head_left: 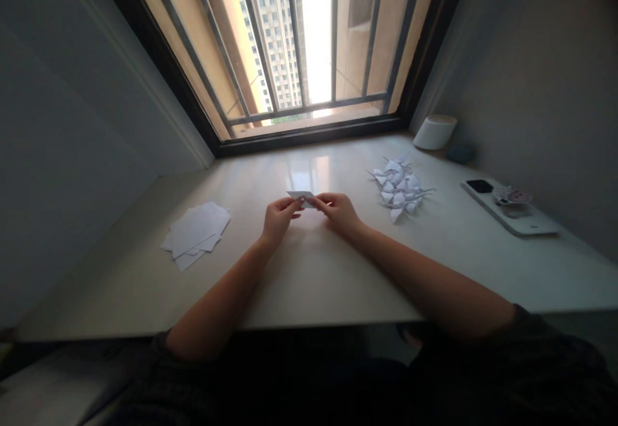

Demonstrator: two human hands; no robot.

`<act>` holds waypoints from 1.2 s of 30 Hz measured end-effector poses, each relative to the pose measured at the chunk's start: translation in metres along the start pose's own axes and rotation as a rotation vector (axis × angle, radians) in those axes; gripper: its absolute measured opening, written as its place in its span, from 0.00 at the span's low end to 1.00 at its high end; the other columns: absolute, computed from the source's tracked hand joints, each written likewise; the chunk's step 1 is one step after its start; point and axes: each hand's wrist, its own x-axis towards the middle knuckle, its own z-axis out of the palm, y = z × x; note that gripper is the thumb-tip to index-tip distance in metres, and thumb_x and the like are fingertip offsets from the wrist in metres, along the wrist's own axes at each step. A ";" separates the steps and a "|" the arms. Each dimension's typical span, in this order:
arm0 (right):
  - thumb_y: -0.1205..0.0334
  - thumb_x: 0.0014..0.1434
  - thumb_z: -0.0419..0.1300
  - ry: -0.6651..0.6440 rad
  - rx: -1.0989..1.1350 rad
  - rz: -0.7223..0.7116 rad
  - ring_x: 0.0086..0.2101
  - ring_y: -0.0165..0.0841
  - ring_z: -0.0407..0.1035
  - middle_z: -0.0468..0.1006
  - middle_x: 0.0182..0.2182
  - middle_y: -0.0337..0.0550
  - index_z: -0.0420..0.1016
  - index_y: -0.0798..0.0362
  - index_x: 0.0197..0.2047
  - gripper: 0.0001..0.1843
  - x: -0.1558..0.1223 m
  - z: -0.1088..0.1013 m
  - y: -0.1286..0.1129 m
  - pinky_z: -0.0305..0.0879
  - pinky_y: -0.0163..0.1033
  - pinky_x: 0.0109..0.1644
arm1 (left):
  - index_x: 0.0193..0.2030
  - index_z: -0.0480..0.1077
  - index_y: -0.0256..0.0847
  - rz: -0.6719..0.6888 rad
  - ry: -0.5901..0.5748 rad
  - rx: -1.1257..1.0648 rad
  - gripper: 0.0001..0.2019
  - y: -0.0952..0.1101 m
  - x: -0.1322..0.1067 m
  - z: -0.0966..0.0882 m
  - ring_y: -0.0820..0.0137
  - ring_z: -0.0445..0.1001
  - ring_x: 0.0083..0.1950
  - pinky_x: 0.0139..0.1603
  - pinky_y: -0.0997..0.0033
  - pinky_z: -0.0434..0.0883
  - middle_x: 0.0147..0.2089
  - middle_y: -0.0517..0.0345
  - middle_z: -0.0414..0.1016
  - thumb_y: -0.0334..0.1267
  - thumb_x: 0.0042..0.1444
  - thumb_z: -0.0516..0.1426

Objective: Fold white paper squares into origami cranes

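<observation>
Both hands meet over the middle of the pale table (313, 271). My left hand (279, 217) and my right hand (340, 210) each pinch an end of a small folded piece of white paper (300, 195), held just above the tabletop. A loose stack of flat white paper sheets (196, 233) lies to the left of my left hand. A heap of several folded white paper cranes (400, 189) lies to the right of my right hand.
A white phone (509, 210) with a small round object on it lies at the right. A white cylinder (434, 131) and a small dark object (460, 153) stand at the back right corner. A barred window (299, 46) rises behind the table.
</observation>
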 end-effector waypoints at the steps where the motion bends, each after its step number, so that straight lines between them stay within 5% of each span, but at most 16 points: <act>1: 0.42 0.51 0.63 -0.015 0.016 0.021 0.28 0.33 0.70 0.80 0.27 0.43 0.82 0.52 0.33 0.21 0.000 0.000 0.000 0.64 0.38 0.34 | 0.32 0.78 0.38 0.009 0.013 0.017 0.20 0.000 0.000 0.000 0.67 0.75 0.36 0.35 0.70 0.70 0.32 0.52 0.78 0.54 0.42 0.66; 8: 0.43 0.45 0.67 -0.048 0.171 0.141 0.25 0.32 0.70 0.81 0.24 0.44 0.83 0.52 0.30 0.20 -0.001 -0.001 -0.008 0.63 0.37 0.31 | 0.31 0.79 0.39 0.025 0.034 0.050 0.18 0.002 0.000 0.000 0.72 0.70 0.30 0.31 0.73 0.69 0.30 0.55 0.76 0.53 0.43 0.65; 16: 0.40 0.48 0.64 -0.134 0.084 0.038 0.25 0.30 0.69 0.80 0.24 0.43 0.80 0.53 0.26 0.22 -0.002 -0.004 -0.009 0.60 0.36 0.31 | 0.30 0.78 0.39 0.023 0.000 0.029 0.17 0.003 -0.001 0.000 0.72 0.70 0.30 0.33 0.72 0.68 0.30 0.56 0.77 0.52 0.42 0.65; 21: 0.38 0.47 0.64 -0.106 0.080 0.034 0.26 0.32 0.70 0.80 0.24 0.43 0.80 0.54 0.27 0.24 -0.003 -0.002 -0.005 0.62 0.36 0.31 | 0.38 0.78 0.40 0.086 -0.053 0.010 0.19 0.002 -0.001 0.001 0.71 0.72 0.34 0.35 0.71 0.67 0.36 0.55 0.79 0.51 0.43 0.65; 26: 0.39 0.49 0.63 -0.124 0.104 0.013 0.28 0.34 0.71 0.80 0.26 0.44 0.80 0.53 0.27 0.23 -0.005 0.001 -0.005 0.63 0.37 0.33 | 0.38 0.78 0.40 0.126 -0.004 -0.008 0.19 0.001 -0.001 0.003 0.72 0.71 0.32 0.34 0.72 0.66 0.34 0.55 0.79 0.51 0.44 0.65; 36: 0.40 0.48 0.64 -0.139 0.116 0.013 0.28 0.34 0.73 0.81 0.26 0.44 0.81 0.52 0.29 0.22 -0.006 0.001 -0.010 0.64 0.38 0.33 | 0.35 0.79 0.41 -0.105 0.026 -0.150 0.16 0.004 0.001 -0.001 0.70 0.73 0.36 0.35 0.73 0.65 0.37 0.54 0.79 0.48 0.41 0.67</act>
